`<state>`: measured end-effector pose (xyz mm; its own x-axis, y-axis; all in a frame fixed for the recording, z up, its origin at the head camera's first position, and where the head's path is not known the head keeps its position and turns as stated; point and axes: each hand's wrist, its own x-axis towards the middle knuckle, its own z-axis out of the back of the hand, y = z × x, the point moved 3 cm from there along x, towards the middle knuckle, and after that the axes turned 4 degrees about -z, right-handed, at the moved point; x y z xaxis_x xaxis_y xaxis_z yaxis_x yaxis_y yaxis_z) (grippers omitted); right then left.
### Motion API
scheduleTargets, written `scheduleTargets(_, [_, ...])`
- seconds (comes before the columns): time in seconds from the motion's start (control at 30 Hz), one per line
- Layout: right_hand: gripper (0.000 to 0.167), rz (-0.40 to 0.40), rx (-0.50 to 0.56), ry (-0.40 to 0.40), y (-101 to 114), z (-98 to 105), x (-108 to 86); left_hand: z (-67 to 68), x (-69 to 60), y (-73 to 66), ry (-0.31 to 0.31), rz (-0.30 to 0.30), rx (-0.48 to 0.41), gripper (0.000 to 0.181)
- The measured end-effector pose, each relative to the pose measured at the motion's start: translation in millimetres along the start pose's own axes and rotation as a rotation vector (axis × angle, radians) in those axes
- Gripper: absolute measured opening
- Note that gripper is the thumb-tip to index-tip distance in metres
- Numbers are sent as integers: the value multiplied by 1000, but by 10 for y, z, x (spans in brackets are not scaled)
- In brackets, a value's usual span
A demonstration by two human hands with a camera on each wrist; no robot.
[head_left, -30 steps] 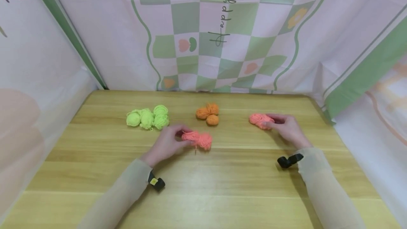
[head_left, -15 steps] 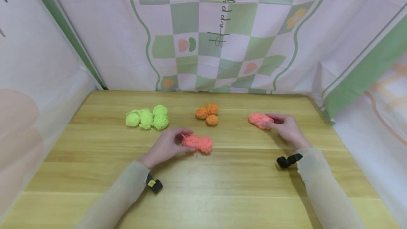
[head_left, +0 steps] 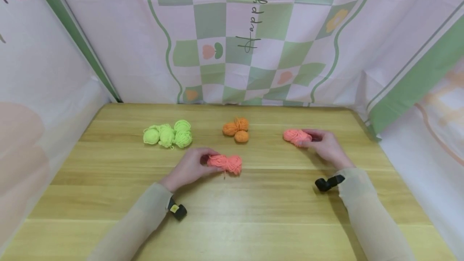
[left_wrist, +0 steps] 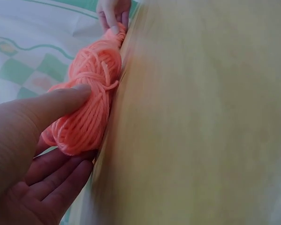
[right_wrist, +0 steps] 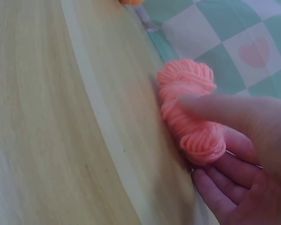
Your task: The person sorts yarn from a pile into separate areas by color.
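Observation:
A coral-pink yarn bundle (head_left: 227, 164), drawn in at its middle by a wrapped strand, lies near the middle of the table. My left hand (head_left: 192, 167) pinches its left end; in the left wrist view the thumb (left_wrist: 70, 99) presses on the yarn and the other fingers are under and behind it. Farther right, my right hand (head_left: 328, 147) grips a second coral-pink yarn bundle (head_left: 295, 136). The right wrist view shows this yarn (right_wrist: 189, 112) between the thumb on top and the fingers at its far side, close against the tabletop.
Several lime-green yarn balls (head_left: 167, 135) lie together at the back left. A small group of orange yarn balls (head_left: 240, 129) sits at the back centre, between the two hands. The wooden table (head_left: 232, 220) ends at hanging printed cloth (head_left: 239, 67) behind and on both sides.
The left hand and its coral-pink yarn bundle have shifted slightly toward the front of the table, and its fingers have closed on the yarn again. The right hand has stayed in place.

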<state>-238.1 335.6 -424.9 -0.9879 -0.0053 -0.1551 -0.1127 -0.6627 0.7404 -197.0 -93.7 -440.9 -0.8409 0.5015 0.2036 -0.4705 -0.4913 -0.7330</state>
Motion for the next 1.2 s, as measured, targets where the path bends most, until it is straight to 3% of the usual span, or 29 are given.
scheduleTargets(0.33, [68, 24, -28, -38, 27, -18, 0, -14, 0, 21, -28, 20, -23, 40])
scheduleTargets(0.77, [66, 66, 5, -92, 50, -2, -45, 7, -11, -3, -42, 4, -17, 37])
scheduleTargets(1.07, [69, 57, 38, -105, 180, 36, -117, 3, -4, 0, -37, 21, -15, 35])
scheduleTargets(1.2, [66, 96, 62, -123, 284, 53, -154, 2, -6, 1, -36, 28, -13, 35])
